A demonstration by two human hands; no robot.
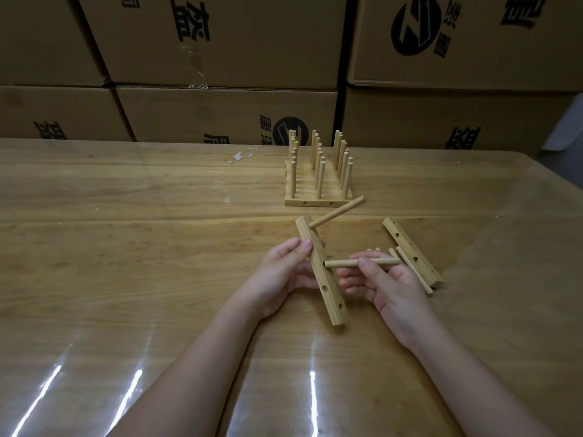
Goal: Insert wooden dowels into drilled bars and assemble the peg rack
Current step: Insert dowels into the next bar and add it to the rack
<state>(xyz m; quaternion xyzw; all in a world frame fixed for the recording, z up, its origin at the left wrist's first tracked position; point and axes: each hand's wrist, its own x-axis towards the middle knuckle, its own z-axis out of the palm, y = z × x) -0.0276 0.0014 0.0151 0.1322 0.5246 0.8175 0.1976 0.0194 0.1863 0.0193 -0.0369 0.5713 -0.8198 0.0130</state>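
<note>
My left hand [280, 272] grips a drilled wooden bar [329, 291] that slants from upper left to lower right above the table. One dowel [337, 212] sticks out of the bar's far end, pointing up and right. My right hand [388, 282] pinches a second dowel [344, 263] held level, its left tip touching the bar's side near the middle. Two open holes show on the bar's lower part. Another drilled bar [413, 252] lies on the table to the right, with loose dowels [410, 268] beside it, partly hidden by my right hand.
An assembled peg rack [318, 181] with several upright dowels stands behind my hands on the wooden table [126, 231], which is covered with a glossy clear sheet. Stacked cardboard boxes [220, 42] form a wall along the table's far edge.
</note>
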